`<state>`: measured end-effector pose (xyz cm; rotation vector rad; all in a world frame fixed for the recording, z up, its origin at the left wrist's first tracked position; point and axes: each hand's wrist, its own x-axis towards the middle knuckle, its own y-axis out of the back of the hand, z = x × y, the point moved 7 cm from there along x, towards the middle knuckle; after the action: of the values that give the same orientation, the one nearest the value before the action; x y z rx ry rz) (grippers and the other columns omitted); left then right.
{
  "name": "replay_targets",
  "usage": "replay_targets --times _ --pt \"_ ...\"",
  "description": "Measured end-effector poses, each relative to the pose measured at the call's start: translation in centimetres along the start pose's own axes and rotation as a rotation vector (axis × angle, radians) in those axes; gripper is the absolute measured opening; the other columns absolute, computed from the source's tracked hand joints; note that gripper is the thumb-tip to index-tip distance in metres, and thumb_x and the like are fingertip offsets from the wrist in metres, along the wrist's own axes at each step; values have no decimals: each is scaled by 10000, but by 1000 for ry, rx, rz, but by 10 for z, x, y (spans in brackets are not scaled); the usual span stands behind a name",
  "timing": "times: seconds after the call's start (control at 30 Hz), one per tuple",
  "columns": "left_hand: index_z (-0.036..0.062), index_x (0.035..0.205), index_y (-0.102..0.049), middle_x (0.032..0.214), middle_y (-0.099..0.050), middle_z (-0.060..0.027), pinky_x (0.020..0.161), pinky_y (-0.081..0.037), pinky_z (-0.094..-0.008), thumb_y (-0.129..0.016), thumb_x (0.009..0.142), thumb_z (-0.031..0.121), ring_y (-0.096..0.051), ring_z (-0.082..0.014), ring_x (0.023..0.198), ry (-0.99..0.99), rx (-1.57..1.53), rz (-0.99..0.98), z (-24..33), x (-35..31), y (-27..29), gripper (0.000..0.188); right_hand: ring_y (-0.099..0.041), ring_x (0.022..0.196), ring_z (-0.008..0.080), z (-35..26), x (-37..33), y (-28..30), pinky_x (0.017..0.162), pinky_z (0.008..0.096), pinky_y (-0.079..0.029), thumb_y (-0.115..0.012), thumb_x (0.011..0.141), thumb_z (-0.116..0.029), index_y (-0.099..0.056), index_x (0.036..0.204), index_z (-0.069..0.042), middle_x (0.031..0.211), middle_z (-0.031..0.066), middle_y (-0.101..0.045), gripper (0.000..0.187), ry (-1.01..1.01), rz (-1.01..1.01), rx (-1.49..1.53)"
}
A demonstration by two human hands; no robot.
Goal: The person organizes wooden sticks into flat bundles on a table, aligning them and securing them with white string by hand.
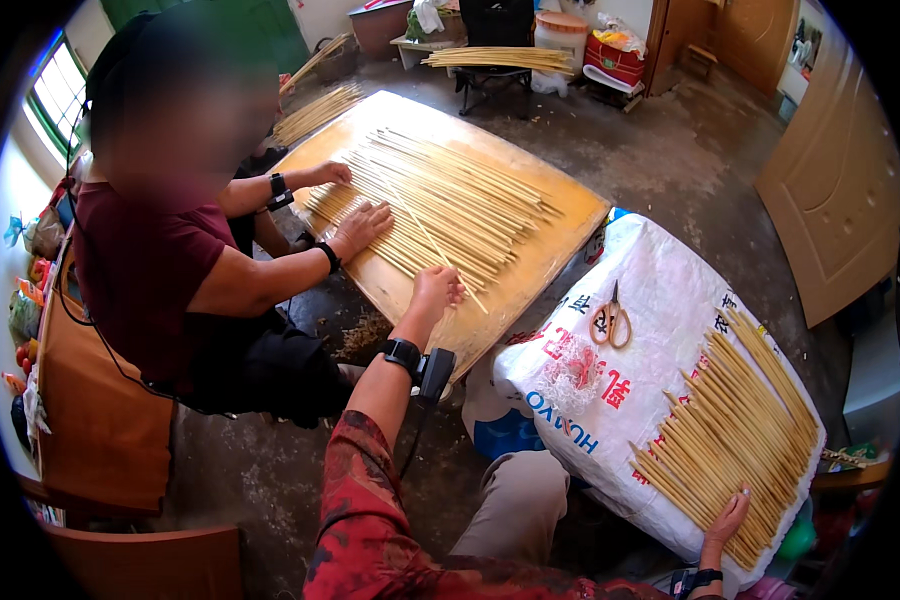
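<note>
My left hand is closed on a thin pale stick, at the near edge of a wooden board. The stick slants across a wide row of similar sticks laid side by side on the board. Low on the right, my right hand lies with fingers stretched out against a second spread of sticks on a white woven sack. Across the board, a person's hand presses flat on the row, and their other hand is at its far left edge.
Scissors and a tangle of pink-white string lie on the sack. More sticks rest on a black chair and behind the board. The person in a dark red shirt sits at left; a brown door stands right.
</note>
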<state>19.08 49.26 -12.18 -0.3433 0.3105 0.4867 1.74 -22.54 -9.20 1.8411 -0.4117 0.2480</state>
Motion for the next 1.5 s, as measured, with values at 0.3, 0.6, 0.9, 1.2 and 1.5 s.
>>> replay_targets --times 0.3,0.6,0.9,1.2,1.5 --pt "-39 772 -497 691 -525 -112 466 -476 -282 -520 785 68 -574 -203 584 19 -108 39 -8 33 -2 110 -413 1100 336 -9 0 4 954 371 -292 -358 886 -95 -456 930 61 1154 222 -460 189 21 15 12" --pt "-59 793 -483 706 -517 -124 496 -494 -297 -501 802 66 -585 -220 628 -18 -173 54 0 51 -27 127 -415 1096 334 7 -3 -2 949 365 -295 -358 884 -78 -453 937 64 1150 224 -461 180 25 21 -2" --pt "-100 880 -466 766 -529 -176 502 -508 -309 -512 816 82 -591 -260 672 -30 -190 158 -8 65 -21 198 -427 1084 329 4 -3 0 941 358 -306 -355 889 -85 -450 952 65 1144 224 -465 188 -1 -5 20" --pt "-81 846 -452 763 -521 -165 513 -525 -325 -499 824 78 -593 -284 704 -7 -197 145 -17 69 -18 167 -413 1097 329 2 -2 2 949 361 -293 -352 895 -100 -446 951 65 1150 223 -462 198 1 -17 -6" --pt "-68 821 -449 745 -516 -153 529 -529 -343 -482 826 62 -593 -286 682 25 -169 112 -24 65 -35 134 -410 1100 324 -14 0 8 949 358 -292 -353 898 -111 -450 945 60 1166 211 -457 201 -21 -20 8"
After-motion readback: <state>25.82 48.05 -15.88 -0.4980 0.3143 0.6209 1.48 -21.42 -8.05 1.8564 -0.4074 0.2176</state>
